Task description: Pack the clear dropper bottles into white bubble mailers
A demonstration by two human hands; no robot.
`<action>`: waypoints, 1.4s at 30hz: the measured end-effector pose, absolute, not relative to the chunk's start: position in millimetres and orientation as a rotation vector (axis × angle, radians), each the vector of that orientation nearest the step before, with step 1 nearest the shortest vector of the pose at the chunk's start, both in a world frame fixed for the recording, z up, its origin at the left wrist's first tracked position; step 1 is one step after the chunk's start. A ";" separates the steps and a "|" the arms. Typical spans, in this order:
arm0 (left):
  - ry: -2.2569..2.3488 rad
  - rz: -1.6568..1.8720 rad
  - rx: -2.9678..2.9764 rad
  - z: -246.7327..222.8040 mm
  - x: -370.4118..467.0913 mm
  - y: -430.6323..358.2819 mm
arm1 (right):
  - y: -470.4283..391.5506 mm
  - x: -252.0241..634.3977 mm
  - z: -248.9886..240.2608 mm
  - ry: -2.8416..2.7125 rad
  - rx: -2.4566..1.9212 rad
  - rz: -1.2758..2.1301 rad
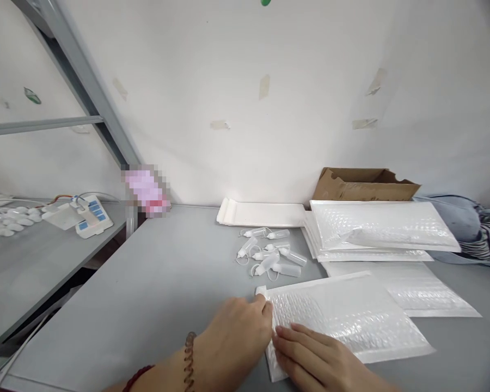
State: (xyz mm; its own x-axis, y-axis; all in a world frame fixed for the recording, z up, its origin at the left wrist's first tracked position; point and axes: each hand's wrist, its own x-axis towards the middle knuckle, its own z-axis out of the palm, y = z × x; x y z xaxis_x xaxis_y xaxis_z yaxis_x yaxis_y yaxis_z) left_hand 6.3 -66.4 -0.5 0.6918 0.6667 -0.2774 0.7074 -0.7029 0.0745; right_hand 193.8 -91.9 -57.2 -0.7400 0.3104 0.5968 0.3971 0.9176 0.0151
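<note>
A: Where is the shiny white bubble-textured mailer (343,313) being handled?
B: At the lower centre of the frame, one mailer under two hands

A: How are they held?
B: The left hand (240,326) is curled, its fingertips closed on the mailer's left edge by the upper corner; the right hand (314,354) lies open, fingers extended on the mailer near that edge

A: Anything on the left arm?
B: Two bands, one brown coiled band (189,362) and one dark red band (136,377)

A: And the small translucent plastic bottles (286,269)?
B: I count eight in a loose group at the centre, just above the mailer

A: What else is there?
B: One flat white folded bundle (269,214) behind the bottles, and one open brown cardboard box (363,190) at right, against the wall. In front of the box is one stack of white bubble mailers (379,226); I can't tell how many. One more glossy white mailer (416,288) lies partly under the handled one
</note>
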 end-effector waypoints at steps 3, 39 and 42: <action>1.193 -0.428 2.607 12.5 7.2 -65.4 | -89.8 191.7 -58.7 -2.399 -0.544 0.016; 1.248 -0.583 2.523 1.9 14.1 -63.6 | -108.1 193.6 -62.7 -2.598 -0.495 -0.381; 1.257 -0.573 2.502 3.0 14.0 -64.5 | -107.9 192.7 -59.7 -2.599 -0.506 -0.353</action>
State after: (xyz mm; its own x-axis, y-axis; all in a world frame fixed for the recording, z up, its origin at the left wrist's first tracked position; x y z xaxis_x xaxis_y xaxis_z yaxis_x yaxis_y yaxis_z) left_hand 14.0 -64.5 3.0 0.5421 0.6986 -0.4670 0.8108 -0.5809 0.0720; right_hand 192.7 -107.9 -59.7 -0.8235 0.2884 0.4885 0.4082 0.8992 0.1573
